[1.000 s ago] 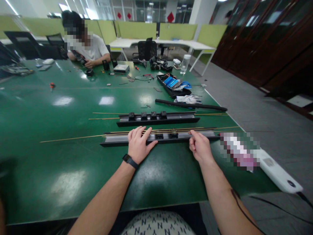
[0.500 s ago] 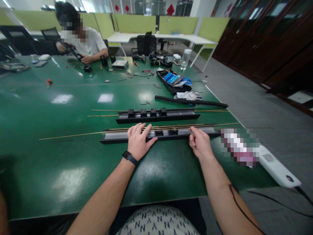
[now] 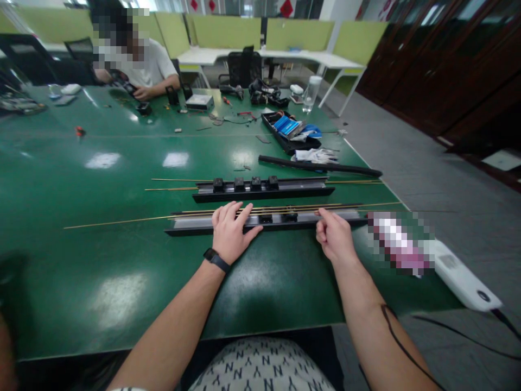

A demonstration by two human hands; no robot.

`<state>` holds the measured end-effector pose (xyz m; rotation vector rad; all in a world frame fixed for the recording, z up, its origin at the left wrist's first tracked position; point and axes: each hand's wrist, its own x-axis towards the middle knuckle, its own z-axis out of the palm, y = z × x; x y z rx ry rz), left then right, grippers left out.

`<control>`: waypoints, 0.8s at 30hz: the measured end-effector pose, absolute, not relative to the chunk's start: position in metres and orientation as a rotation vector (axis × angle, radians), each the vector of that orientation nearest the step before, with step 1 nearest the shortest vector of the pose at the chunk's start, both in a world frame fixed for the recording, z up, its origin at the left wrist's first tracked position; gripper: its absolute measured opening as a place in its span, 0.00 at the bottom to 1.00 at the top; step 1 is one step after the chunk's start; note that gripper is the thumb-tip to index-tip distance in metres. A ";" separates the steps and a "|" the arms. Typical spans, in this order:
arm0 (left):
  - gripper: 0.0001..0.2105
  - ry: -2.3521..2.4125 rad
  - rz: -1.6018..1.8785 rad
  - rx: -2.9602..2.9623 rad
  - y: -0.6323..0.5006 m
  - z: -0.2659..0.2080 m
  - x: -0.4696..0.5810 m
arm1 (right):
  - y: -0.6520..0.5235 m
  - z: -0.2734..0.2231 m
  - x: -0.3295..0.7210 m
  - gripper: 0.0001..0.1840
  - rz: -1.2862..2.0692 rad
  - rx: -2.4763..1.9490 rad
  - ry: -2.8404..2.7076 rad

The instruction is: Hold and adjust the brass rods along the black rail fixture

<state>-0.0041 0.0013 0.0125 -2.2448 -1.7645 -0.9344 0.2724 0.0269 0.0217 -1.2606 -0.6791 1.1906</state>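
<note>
A black channel-shaped rail (image 3: 191,232) with a pale inside lies across the green table in front of me. Several thin brass rods (image 3: 118,223) run along it and stick out past its left end. My left hand (image 3: 230,231) lies over the rail with its fingers spread, touching the rods. Towards the right end, my right hand (image 3: 334,231) has its fingers curled and pinches at a brass rod; the fingertips are partly hidden. Small black blocks (image 3: 290,214) sit in the rail between my hands. Behind lies a similar rail (image 3: 264,195), with several black blocks and rods.
A black tube (image 3: 321,165), white gloves (image 3: 315,156) and a black tray (image 3: 291,146) with blue items lie farther back. At right is a white device (image 3: 464,277) with a cable, beside a blurred-out patch. A co-worker (image 3: 157,65) sits across the table, handling something dark.
The whole view has shifted slightly. Both hands stay at the same places on the rail, and the rods show no clear movement.
</note>
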 end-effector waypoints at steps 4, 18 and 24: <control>0.27 -1.758 -0.948 -2.245 0.001 0.013 -0.004 | 0.027 0.023 0.272 0.14 1.185 -1.265 -0.679; 0.27 -1.748 -0.926 -2.246 0.001 0.012 -0.005 | 0.026 0.022 0.271 0.14 1.173 -1.263 -0.683; 0.27 -1.747 -0.923 -2.244 0.001 0.012 -0.005 | 0.028 0.020 0.272 0.14 1.175 -1.256 -0.692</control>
